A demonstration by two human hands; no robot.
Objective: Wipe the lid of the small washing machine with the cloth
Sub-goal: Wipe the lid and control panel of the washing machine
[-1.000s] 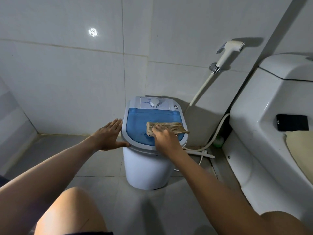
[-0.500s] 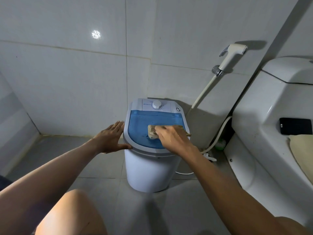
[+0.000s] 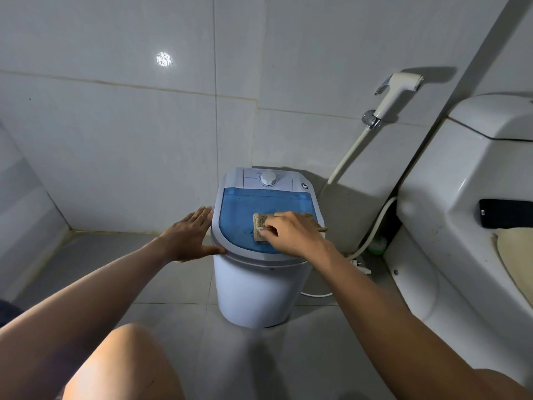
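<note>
Leftward across the blue lid (image 3: 242, 215) is where the cloth (image 3: 259, 230) has travelled since a second ago: it lay spread toward the lid's right edge then, and now sits bunched at the middle, its folded end poking out just beyond the fingertips. The right hand (image 3: 294, 233) presses down on it with fingers curled, pinning the cloth flat against the lid; a strip of fabric trails out behind the knuckles toward the right rim. The left hand (image 3: 189, 236) has not shifted. Its fingers lie spread and straight, holding nothing, palm against the left side of the small washing machine (image 3: 259, 293) with the thumb hooked along the rim below the lid, bracing it.

I judge the wipe to be in mid-stroke, heading left. Past the fingertips the left part of the lid looks uncovered as yet, and so does the far band near the control dial (image 3: 268, 178).
</note>
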